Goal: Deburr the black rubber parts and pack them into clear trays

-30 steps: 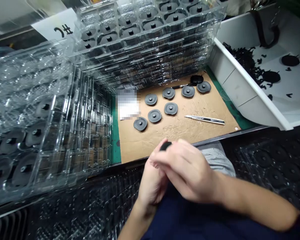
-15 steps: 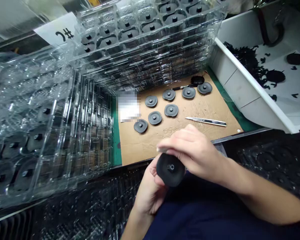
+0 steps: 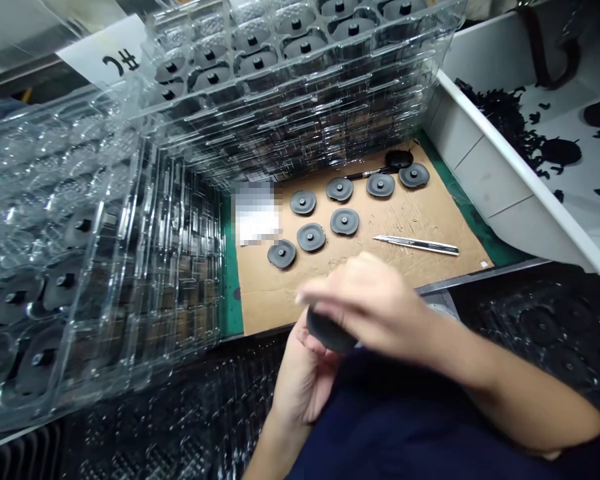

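A black rubber disc with a central stud (image 3: pixel 330 331) sits edge-on in front of me, its face turned out of sight. My left hand (image 3: pixel 305 380) cups it from below. My right hand (image 3: pixel 370 307) is motion-blurred and lies over its upper edge, so its grip is unclear. Beyond my hands, several matching discs (image 3: pixel 311 237) lie on a brown cardboard sheet (image 3: pixel 420 213). A snap-off utility knife (image 3: pixel 416 245) rests on the cardboard to the right of them.
Stacked clear plastic trays holding discs rise behind (image 3: pixel 290 87) and to the left (image 3: pixel 95 253) of the cardboard. A white bin (image 3: pixel 485 177) of black rubber scraps stands at the right. Dark trays lie below, near my arms.
The disc has rolled from showing its studded face to nearly edge-on. My right hand has shifted slightly left over it, and the view has shifted a little.
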`<state>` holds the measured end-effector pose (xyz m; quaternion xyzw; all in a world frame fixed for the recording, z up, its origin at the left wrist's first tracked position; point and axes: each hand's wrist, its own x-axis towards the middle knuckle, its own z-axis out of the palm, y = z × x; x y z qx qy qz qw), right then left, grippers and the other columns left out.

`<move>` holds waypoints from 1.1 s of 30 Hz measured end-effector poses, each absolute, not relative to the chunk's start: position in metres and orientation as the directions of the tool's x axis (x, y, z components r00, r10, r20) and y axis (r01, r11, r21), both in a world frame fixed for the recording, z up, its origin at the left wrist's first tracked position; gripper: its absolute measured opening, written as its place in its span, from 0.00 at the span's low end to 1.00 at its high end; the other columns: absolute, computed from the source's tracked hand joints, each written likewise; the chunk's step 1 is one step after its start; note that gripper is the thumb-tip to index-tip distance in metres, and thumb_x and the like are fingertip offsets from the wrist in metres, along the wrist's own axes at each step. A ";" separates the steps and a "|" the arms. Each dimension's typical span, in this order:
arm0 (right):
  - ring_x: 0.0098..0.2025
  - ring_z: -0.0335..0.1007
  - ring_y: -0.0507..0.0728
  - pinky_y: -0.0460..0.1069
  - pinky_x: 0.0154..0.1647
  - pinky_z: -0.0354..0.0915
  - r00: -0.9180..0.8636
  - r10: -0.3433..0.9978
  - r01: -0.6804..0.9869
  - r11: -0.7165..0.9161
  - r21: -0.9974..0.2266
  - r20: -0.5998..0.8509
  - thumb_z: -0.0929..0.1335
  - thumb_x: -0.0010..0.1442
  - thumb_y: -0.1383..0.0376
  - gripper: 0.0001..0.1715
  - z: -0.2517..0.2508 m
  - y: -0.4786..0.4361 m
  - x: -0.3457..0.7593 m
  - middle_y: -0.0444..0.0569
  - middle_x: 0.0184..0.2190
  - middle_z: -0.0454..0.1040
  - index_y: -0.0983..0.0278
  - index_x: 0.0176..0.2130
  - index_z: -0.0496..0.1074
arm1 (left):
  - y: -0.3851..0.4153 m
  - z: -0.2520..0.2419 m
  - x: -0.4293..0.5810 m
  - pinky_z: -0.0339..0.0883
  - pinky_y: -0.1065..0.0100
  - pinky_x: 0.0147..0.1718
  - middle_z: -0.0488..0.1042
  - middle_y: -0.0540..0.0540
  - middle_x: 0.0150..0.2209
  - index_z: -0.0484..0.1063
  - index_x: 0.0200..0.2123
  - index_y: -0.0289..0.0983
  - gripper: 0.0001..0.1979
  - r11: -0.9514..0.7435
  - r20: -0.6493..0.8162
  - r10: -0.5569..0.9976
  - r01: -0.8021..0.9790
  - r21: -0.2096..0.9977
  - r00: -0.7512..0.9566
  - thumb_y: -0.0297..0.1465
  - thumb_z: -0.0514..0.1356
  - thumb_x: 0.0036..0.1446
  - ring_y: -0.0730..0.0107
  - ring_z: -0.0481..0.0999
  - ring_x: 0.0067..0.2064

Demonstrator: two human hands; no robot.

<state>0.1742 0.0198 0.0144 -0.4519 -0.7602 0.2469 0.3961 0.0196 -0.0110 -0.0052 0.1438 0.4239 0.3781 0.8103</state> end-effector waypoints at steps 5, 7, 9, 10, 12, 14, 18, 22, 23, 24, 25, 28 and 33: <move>0.41 0.71 0.57 0.51 0.42 0.64 -0.014 1.000 0.626 -0.010 -0.780 -0.024 0.61 0.63 0.64 0.15 -0.060 0.021 0.194 0.50 0.40 0.75 0.63 0.45 0.73 | -0.009 -0.012 0.014 0.67 0.57 0.52 0.67 0.41 0.58 0.68 0.53 0.41 0.28 0.561 -0.481 0.821 -0.591 0.580 0.308 0.39 0.65 0.47 0.50 0.69 0.55; 0.41 0.72 0.57 0.52 0.42 0.66 -0.053 0.997 0.615 -0.011 -0.789 -0.055 0.62 0.62 0.65 0.14 -0.085 0.007 0.197 0.50 0.39 0.76 0.63 0.45 0.73 | -0.007 -0.015 0.013 0.67 0.57 0.52 0.66 0.39 0.59 0.68 0.53 0.40 0.28 0.549 -0.484 0.827 -0.602 0.580 0.288 0.40 0.64 0.49 0.48 0.68 0.57; 0.39 0.73 0.56 0.50 0.39 0.67 -0.052 0.995 0.595 -0.034 -0.803 -0.080 0.62 0.62 0.65 0.14 -0.092 -0.005 0.197 0.49 0.38 0.76 0.64 0.45 0.72 | -0.006 -0.018 0.013 0.67 0.57 0.51 0.65 0.38 0.59 0.67 0.54 0.39 0.28 0.546 -0.488 0.827 -0.603 0.581 0.279 0.40 0.63 0.50 0.48 0.67 0.57; 0.36 0.73 0.55 0.49 0.36 0.67 -0.029 0.995 0.590 -0.058 -0.806 -0.093 0.62 0.62 0.65 0.15 -0.088 -0.007 0.196 0.49 0.38 0.76 0.64 0.47 0.70 | -0.005 -0.019 0.013 0.67 0.57 0.51 0.66 0.37 0.59 0.67 0.54 0.39 0.27 0.544 -0.484 0.829 -0.601 0.585 0.279 0.40 0.63 0.51 0.48 0.67 0.57; 0.33 0.72 0.53 0.47 0.32 0.67 0.035 0.996 0.562 -0.092 -0.822 -0.087 0.62 0.62 0.65 0.15 -0.067 -0.006 0.193 0.48 0.38 0.75 0.63 0.49 0.68 | -0.004 -0.021 0.015 0.68 0.58 0.51 0.67 0.37 0.58 0.67 0.54 0.38 0.27 0.537 -0.469 0.837 -0.595 0.598 0.283 0.39 0.63 0.51 0.49 0.68 0.56; 0.36 0.71 0.53 0.47 0.34 0.67 0.062 0.998 0.500 -0.032 -0.865 -0.002 0.62 0.63 0.65 0.14 -0.035 0.000 0.184 0.47 0.41 0.74 0.61 0.49 0.68 | -0.004 -0.022 0.018 0.68 0.60 0.51 0.69 0.39 0.56 0.67 0.54 0.39 0.27 0.528 -0.450 0.844 -0.590 0.610 0.291 0.39 0.63 0.51 0.51 0.70 0.55; 0.45 0.69 0.54 0.49 0.48 0.65 -0.101 0.956 0.397 0.294 -0.869 0.276 0.61 0.63 0.68 0.14 0.015 0.004 0.162 0.50 0.42 0.74 0.65 0.48 0.69 | -0.003 -0.023 0.016 0.68 0.67 0.50 0.72 0.43 0.53 0.67 0.53 0.41 0.23 0.562 -0.489 0.822 -0.552 0.616 0.292 0.34 0.63 0.54 0.61 0.72 0.53; 0.39 0.70 0.51 0.46 0.42 0.66 -0.337 0.933 0.396 0.263 -0.880 0.127 0.62 0.62 0.71 0.12 0.025 0.005 0.154 0.47 0.37 0.75 0.65 0.43 0.72 | -0.002 -0.022 0.013 0.70 0.70 0.46 0.73 0.46 0.51 0.68 0.52 0.44 0.21 0.549 -0.498 0.830 -0.527 0.649 0.251 0.27 0.63 0.54 0.66 0.75 0.49; 0.37 0.70 0.51 0.46 0.40 0.66 -0.341 0.934 0.415 0.254 -0.873 0.110 0.62 0.63 0.70 0.11 0.025 0.006 0.154 0.46 0.36 0.74 0.64 0.42 0.72 | -0.002 -0.021 0.014 0.70 0.70 0.46 0.74 0.47 0.49 0.69 0.51 0.44 0.21 0.536 -0.490 0.838 -0.533 0.655 0.240 0.27 0.63 0.53 0.68 0.76 0.47; 0.37 0.70 0.52 0.46 0.40 0.66 -0.306 0.942 0.436 0.270 -0.858 0.140 0.61 0.63 0.70 0.12 0.024 0.008 0.154 0.47 0.35 0.74 0.65 0.42 0.72 | -0.002 -0.020 0.015 0.70 0.71 0.46 0.76 0.47 0.46 0.70 0.50 0.43 0.20 0.528 -0.488 0.842 -0.538 0.657 0.230 0.28 0.64 0.53 0.69 0.76 0.44; 0.38 0.70 0.52 0.47 0.41 0.66 -0.260 0.945 0.451 0.301 -0.840 0.199 0.61 0.63 0.69 0.12 0.024 0.009 0.154 0.49 0.35 0.74 0.67 0.42 0.72 | -0.002 -0.017 0.016 0.69 0.71 0.47 0.77 0.48 0.43 0.71 0.49 0.42 0.19 0.528 -0.490 0.842 -0.539 0.656 0.226 0.28 0.64 0.52 0.70 0.76 0.43; 0.40 0.70 0.53 0.48 0.45 0.65 -0.235 0.905 0.400 0.423 -0.813 0.354 0.61 0.63 0.71 0.13 0.025 0.003 0.158 0.51 0.37 0.74 0.69 0.46 0.70 | -0.001 -0.009 0.018 0.69 0.68 0.49 0.77 0.47 0.43 0.71 0.49 0.43 0.21 0.559 -0.500 0.824 -0.531 0.637 0.267 0.29 0.67 0.49 0.68 0.77 0.43; 0.31 0.67 0.50 0.44 0.35 0.64 -0.274 0.944 0.509 0.306 -0.805 0.186 0.63 0.62 0.71 0.12 0.027 -0.018 0.178 0.47 0.31 0.72 0.67 0.44 0.71 | 0.001 0.000 0.016 0.72 0.73 0.41 0.77 0.48 0.46 0.73 0.47 0.42 0.26 0.587 -0.513 0.805 -0.532 0.611 0.299 0.29 0.71 0.42 0.65 0.77 0.44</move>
